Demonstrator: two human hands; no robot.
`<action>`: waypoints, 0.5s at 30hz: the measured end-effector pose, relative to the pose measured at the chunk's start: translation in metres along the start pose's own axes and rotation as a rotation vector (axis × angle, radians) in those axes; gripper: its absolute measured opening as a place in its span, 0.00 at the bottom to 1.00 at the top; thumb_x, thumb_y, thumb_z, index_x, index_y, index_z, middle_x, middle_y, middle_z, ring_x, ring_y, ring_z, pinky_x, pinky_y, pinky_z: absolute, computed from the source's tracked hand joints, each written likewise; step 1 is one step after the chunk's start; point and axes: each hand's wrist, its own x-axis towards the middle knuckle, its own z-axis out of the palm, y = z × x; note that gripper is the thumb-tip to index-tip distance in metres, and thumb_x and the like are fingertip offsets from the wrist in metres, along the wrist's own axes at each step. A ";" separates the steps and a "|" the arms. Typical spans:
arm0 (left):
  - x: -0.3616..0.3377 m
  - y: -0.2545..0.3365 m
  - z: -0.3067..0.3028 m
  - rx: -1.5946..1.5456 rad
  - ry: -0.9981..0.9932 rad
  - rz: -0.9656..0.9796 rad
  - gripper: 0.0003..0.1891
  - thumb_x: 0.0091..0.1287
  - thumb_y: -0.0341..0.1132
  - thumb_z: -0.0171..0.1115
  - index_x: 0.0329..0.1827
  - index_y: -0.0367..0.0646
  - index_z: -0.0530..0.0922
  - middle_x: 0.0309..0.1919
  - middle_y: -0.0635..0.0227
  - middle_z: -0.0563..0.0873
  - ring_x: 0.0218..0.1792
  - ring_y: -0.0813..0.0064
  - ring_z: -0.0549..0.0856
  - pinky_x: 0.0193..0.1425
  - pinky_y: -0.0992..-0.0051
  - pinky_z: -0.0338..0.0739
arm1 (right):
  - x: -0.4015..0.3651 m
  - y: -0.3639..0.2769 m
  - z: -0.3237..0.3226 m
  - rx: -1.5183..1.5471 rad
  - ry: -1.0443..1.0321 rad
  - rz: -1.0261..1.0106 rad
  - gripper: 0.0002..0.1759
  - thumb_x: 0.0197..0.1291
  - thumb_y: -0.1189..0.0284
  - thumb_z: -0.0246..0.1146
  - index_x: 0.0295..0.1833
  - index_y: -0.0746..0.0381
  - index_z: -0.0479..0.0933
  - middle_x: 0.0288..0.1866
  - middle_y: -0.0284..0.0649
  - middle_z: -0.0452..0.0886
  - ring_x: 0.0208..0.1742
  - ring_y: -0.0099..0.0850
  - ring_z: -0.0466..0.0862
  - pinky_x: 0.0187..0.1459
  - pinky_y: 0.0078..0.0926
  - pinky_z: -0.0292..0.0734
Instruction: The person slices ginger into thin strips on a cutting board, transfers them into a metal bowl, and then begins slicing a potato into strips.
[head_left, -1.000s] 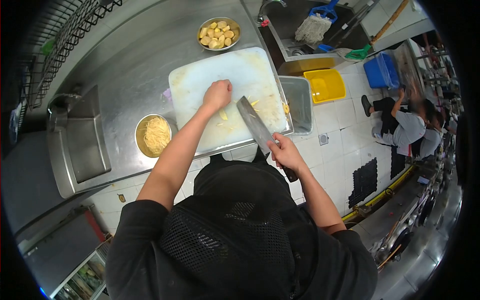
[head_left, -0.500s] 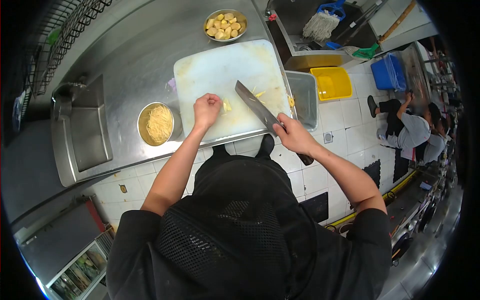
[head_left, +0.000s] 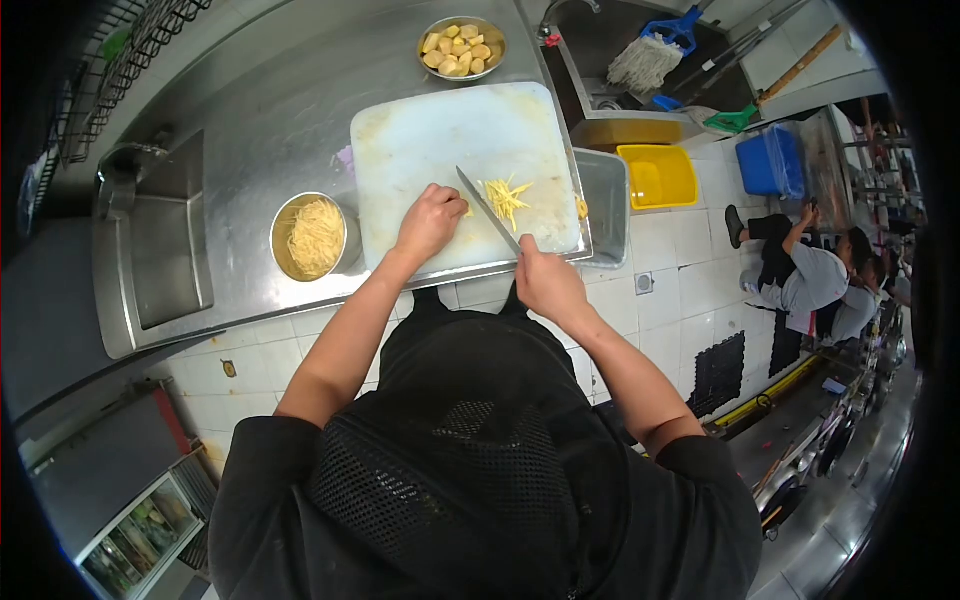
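Note:
A white cutting board (head_left: 430, 130) lies on the steel counter. My right hand (head_left: 550, 285) is wrapped round the handle of a cleaver (head_left: 487, 208), whose blade stands edge down over the board. To its left, my left hand (head_left: 432, 222) has its fingers bent together on a small pale yellow piece (head_left: 468, 212), mostly hidden. Thin yellow strips (head_left: 506, 200) lie in a small heap right of the blade. A round metal container (head_left: 316, 238) of pale shreds stands left of the board. Behind the board is a metal bowl (head_left: 462, 50) of peeled yellow chunks.
A small sink (head_left: 172, 255) is at the left. Right of the counter are a grey bin (head_left: 603, 210), a yellow tub (head_left: 658, 177) and a blue bin (head_left: 770, 162). A mop (head_left: 645, 62) rests in the back sink. Two people (head_left: 825, 275) are at the far right.
The cleaver has turned from lying flat to edge down, and more strips show right of it. My left hand has moved right, nearer the blade. My right hand has shifted left.

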 end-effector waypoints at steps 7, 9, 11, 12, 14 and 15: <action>0.001 -0.003 -0.007 -0.022 0.033 -0.014 0.06 0.63 0.27 0.67 0.40 0.39 0.88 0.42 0.65 0.89 0.47 0.61 0.85 0.52 0.65 0.83 | 0.005 -0.031 -0.009 -0.078 -0.037 0.015 0.11 0.70 0.72 0.54 0.51 0.69 0.66 0.29 0.61 0.85 0.33 0.63 0.86 0.38 0.62 0.79; 0.003 -0.006 -0.008 -0.004 -0.018 0.026 0.07 0.63 0.27 0.68 0.42 0.39 0.89 0.43 0.65 0.89 0.47 0.61 0.85 0.52 0.65 0.84 | 0.005 -0.033 -0.007 -0.093 -0.056 0.015 0.11 0.70 0.73 0.54 0.51 0.69 0.66 0.29 0.61 0.85 0.34 0.63 0.86 0.38 0.62 0.79; 0.005 -0.009 -0.008 0.013 -0.070 0.065 0.08 0.63 0.28 0.68 0.44 0.40 0.89 0.44 0.64 0.89 0.47 0.62 0.85 0.53 0.65 0.84 | 0.007 -0.034 0.000 -0.107 -0.078 0.015 0.11 0.70 0.73 0.53 0.51 0.70 0.66 0.29 0.61 0.85 0.34 0.63 0.86 0.38 0.62 0.79; 0.006 -0.011 -0.006 0.020 -0.072 0.094 0.08 0.62 0.28 0.68 0.43 0.40 0.89 0.43 0.65 0.89 0.47 0.63 0.85 0.52 0.65 0.84 | 0.011 -0.033 0.007 -0.123 -0.093 0.038 0.11 0.68 0.75 0.53 0.51 0.69 0.66 0.31 0.61 0.86 0.36 0.61 0.88 0.40 0.60 0.81; 0.006 -0.014 -0.005 0.027 -0.075 0.123 0.08 0.61 0.28 0.68 0.43 0.40 0.89 0.43 0.66 0.89 0.47 0.63 0.85 0.52 0.65 0.84 | 0.020 -0.030 0.020 -0.139 -0.109 0.061 0.10 0.66 0.77 0.54 0.51 0.69 0.67 0.33 0.61 0.87 0.38 0.58 0.89 0.41 0.59 0.83; 0.007 -0.014 -0.007 0.022 -0.072 0.145 0.07 0.61 0.27 0.67 0.41 0.39 0.88 0.42 0.66 0.88 0.46 0.63 0.85 0.51 0.65 0.84 | 0.028 -0.030 0.023 -0.103 -0.071 0.029 0.10 0.66 0.77 0.53 0.51 0.69 0.67 0.34 0.62 0.87 0.39 0.59 0.89 0.42 0.58 0.83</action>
